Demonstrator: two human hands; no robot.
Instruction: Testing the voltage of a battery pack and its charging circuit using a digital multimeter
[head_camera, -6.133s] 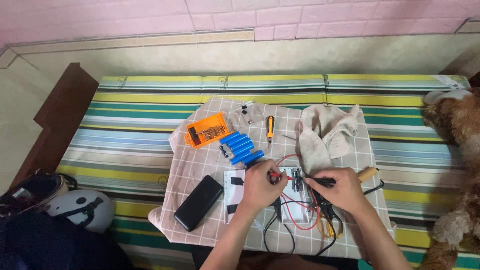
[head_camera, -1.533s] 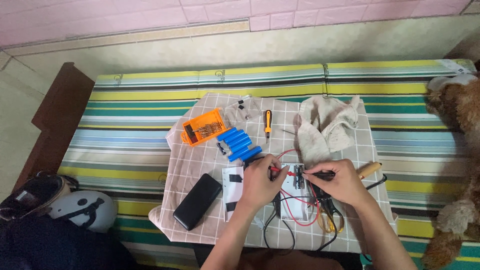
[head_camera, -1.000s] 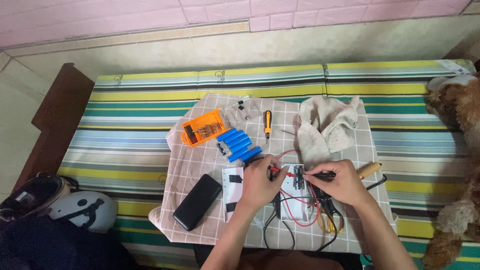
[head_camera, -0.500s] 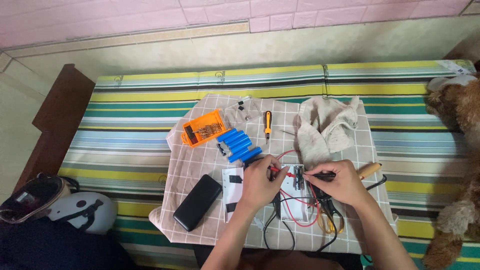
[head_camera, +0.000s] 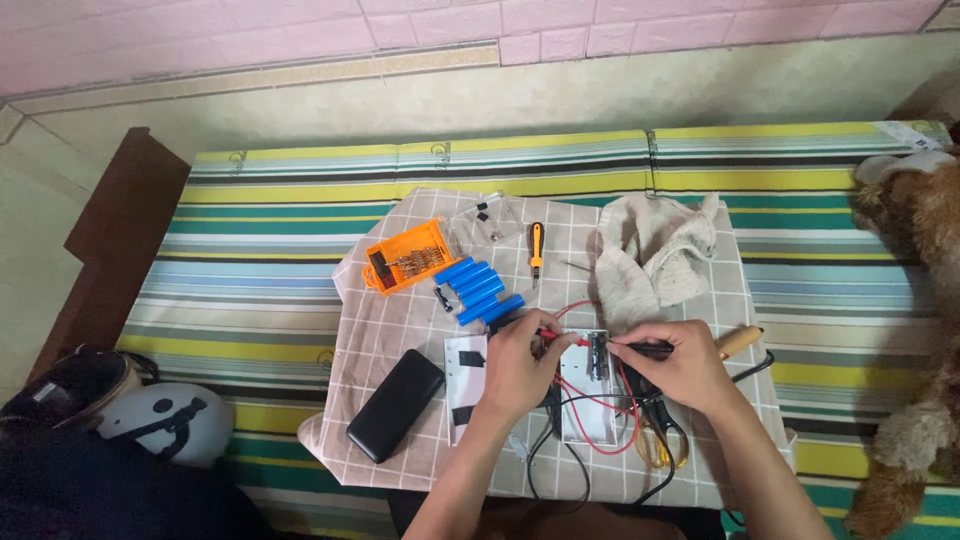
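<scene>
Left hand (head_camera: 520, 362) pinches red probe (head_camera: 556, 333); right hand (head_camera: 680, 365) black probe (head_camera: 645, 347).

We see an orange plastic case (head_camera: 408, 257) lying open on the checked cloth (head_camera: 400, 320), its rows of small metal bits showing, just left of the blue batteries (head_camera: 478, 290). A black, flat rectangular box (head_camera: 396, 404) lies tilted nearer us on the same cloth, its face plain.

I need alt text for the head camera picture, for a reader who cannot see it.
Seen from above, a left hand holds a red probe and a right hand holds a black probe against a white holder on a checked cloth. Blue batteries, an orange box and a black case lie nearby.
</scene>
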